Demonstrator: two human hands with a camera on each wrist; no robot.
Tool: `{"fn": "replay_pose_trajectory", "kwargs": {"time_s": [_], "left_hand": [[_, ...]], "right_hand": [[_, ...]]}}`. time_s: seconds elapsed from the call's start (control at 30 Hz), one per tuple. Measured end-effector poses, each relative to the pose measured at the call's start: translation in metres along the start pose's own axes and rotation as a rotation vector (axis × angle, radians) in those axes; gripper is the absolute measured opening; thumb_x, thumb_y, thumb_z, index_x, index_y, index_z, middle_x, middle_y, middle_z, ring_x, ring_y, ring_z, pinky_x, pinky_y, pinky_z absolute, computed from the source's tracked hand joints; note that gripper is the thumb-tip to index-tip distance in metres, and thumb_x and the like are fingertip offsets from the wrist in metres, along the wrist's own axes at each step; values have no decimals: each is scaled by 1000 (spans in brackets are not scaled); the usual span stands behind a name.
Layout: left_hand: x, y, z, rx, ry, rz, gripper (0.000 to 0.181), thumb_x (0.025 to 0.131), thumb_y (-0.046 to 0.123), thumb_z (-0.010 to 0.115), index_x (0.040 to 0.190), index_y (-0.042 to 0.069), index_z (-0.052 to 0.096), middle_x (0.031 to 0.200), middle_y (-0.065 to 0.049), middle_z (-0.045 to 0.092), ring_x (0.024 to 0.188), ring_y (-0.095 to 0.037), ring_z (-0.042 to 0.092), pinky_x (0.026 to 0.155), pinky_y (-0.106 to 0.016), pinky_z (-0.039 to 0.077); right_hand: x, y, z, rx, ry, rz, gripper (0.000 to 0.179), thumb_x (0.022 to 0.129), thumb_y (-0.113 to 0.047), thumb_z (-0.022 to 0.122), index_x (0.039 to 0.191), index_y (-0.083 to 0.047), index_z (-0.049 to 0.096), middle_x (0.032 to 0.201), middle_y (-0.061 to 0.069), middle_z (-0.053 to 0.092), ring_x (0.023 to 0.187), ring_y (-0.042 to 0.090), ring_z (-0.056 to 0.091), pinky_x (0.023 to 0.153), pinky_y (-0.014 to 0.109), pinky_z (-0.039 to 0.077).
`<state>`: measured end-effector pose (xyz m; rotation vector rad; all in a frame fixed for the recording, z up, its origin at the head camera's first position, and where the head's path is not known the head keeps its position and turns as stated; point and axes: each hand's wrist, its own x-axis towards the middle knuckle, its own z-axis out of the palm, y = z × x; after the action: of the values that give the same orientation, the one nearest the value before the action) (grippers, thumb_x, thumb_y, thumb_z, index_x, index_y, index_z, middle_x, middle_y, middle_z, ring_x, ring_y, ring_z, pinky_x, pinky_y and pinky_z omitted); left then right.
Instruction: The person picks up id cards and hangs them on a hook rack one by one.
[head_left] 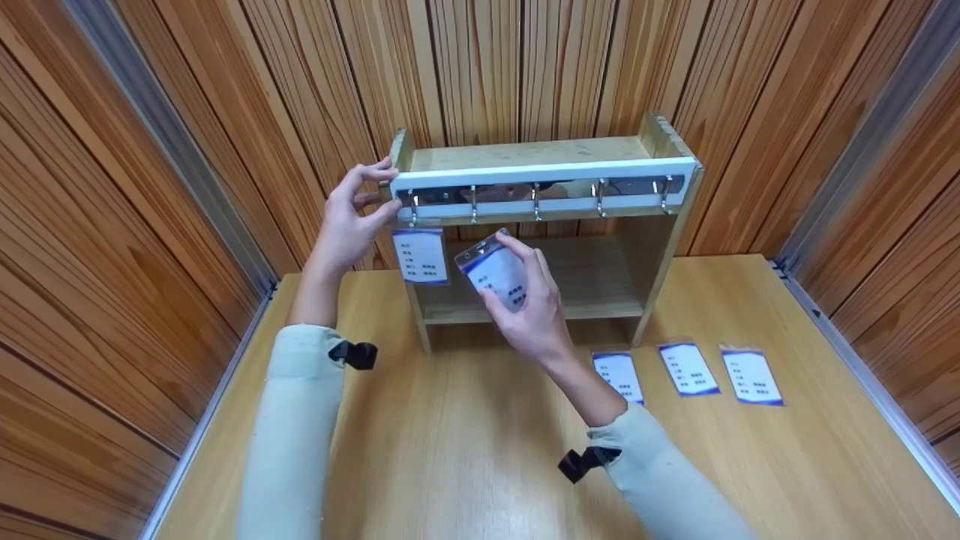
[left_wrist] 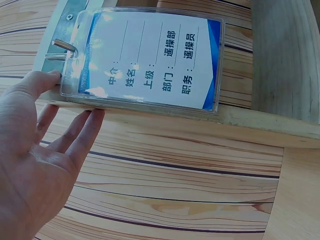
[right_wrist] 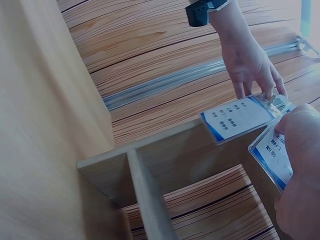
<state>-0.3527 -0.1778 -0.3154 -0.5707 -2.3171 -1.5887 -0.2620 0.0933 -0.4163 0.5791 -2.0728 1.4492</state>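
Note:
My left hand (head_left: pixel 351 217) holds the left end of the hook rail (head_left: pixel 525 169) on the wooden shelf, thumb at the front and fingers behind. From the leftmost hook hangs a badge (head_left: pixel 420 256) in a clear sleeve with a blue-edged white card; the left wrist view shows that same badge (left_wrist: pixel 155 62) close up. My right hand (head_left: pixel 529 304) pinches a second badge (head_left: pixel 491 266) by its edges, tilted, just right of the hanging one and below the rail. In the right wrist view, the held badge (right_wrist: pixel 272 152) is partly covered by the hand.
Three more badges lie on the table at the right: a near one (head_left: pixel 617 375) partly behind my right forearm, a middle one (head_left: pixel 688 367) and a far one (head_left: pixel 752 375). The wooden shelf (head_left: pixel 532 154) stands near the plank wall (head_left: pixel 495 67).

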Motion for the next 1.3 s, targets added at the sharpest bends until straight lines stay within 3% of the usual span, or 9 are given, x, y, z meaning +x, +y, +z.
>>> {"fn": "replay_pose_trajectory", "kwargs": {"time_s": [0.5,0.7,0.87,1.3], "left_hand": [[-2,2,-1,8,-2,-16,40,111,10,70,149,11,61,181,0,47,149,-42,60,126,-60,52],[-2,0,0,3,4,9,39,110,7,70,148,9,62,180,-3,49,153,-39,57,127,-59,50],[-1,0,1,-3,10,35,39,110,6,70,148,8,63,179,-5,50,159,-36,52,130,-58,46],[-2,2,0,-5,1,0,39,111,9,70,149,11,62,181,-1,47,157,-37,53,131,-59,45]], "right_hand": [[21,-9,5,-16,52,-54,67,100,-13,82,161,-11,54,139,21,61,120,33,64,95,41,61],[25,-11,8,-37,64,-55,67,99,-11,82,161,-9,57,132,21,61,114,31,62,92,34,58],[26,-11,11,-44,76,-47,67,98,-10,83,160,-8,59,126,21,60,109,29,61,88,30,57],[27,-8,15,-35,69,17,67,100,-10,82,163,-11,59,123,20,58,109,26,60,88,27,59]]}}
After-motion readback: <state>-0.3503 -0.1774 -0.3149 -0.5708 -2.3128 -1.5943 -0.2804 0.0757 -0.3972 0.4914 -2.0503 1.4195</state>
